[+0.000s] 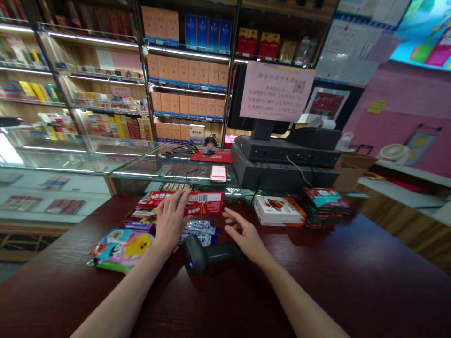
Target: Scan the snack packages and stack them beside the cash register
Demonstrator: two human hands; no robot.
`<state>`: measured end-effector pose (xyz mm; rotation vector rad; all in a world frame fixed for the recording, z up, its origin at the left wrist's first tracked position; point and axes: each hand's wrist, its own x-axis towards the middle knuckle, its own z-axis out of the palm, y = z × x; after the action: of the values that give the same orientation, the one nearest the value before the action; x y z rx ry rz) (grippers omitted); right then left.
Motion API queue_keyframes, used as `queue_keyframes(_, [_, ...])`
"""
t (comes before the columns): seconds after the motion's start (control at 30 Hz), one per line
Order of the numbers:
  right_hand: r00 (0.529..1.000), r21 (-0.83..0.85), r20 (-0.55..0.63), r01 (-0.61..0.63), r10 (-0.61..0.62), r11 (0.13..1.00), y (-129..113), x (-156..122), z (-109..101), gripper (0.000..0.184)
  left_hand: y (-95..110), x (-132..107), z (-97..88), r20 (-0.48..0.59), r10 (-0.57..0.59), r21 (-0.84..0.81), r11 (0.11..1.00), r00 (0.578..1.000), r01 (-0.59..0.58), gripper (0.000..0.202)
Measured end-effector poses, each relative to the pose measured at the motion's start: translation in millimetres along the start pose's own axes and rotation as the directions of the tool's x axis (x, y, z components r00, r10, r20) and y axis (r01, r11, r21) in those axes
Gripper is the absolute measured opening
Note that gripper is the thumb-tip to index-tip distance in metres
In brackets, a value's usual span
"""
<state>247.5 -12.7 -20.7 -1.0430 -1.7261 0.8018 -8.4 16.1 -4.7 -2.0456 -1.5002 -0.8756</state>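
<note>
My left hand (172,217) lies open, fingers spread flat, on a long red snack box (200,203) and blue-white wrapped packets (200,229) on a dark wooden counter (352,277). My right hand (243,232) hovers open, fingers apart, just above the handle of a dark barcode scanner (206,256) that lies on the counter between both hands. It holds nothing.
A colourful cartoon snack bag (121,249) lies left of my left arm. White boxes (278,210) and a stack of green-red packets (326,206) sit to the right. A till with a screen and pink notice (276,91) stands behind, on a glass case (88,164).
</note>
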Motion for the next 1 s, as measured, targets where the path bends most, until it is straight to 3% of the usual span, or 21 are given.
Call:
queue_keyframes(0.13, [0.983, 0.201, -0.145, -0.080, 0.111, 0.976, 5.8, 7.1, -4.1, 0.064, 3.1, 0.9, -4.1, -0.045, 0.045, -0.035, 0.998, 0.998, -0.047, 0.081])
queue_keyframes(0.27, [0.980, 0.291, -0.124, -0.116, 0.158, 0.950, 3.1, 9.2, -6.2, 0.072, 5.8, 1.4, -6.0, -0.054, 0.081, -0.059, 0.995, 0.995, -0.084, 0.083])
queue_keyframes(0.63, [0.989, 0.367, -0.070, -0.098, 0.132, 0.925, -2.6, 11.3, 1.4, 0.068, 7.4, 0.8, -5.9, -0.052, 0.038, -0.077, 0.996, 0.998, -0.042, 0.081])
queue_keyframes(1.0, [0.980, 0.379, -0.104, -0.118, 0.169, 0.918, 2.5, 12.5, 0.4, 0.069, 6.0, 4.1, 0.8, -0.010, 0.126, -0.069, 0.990, 0.992, -0.126, 0.091])
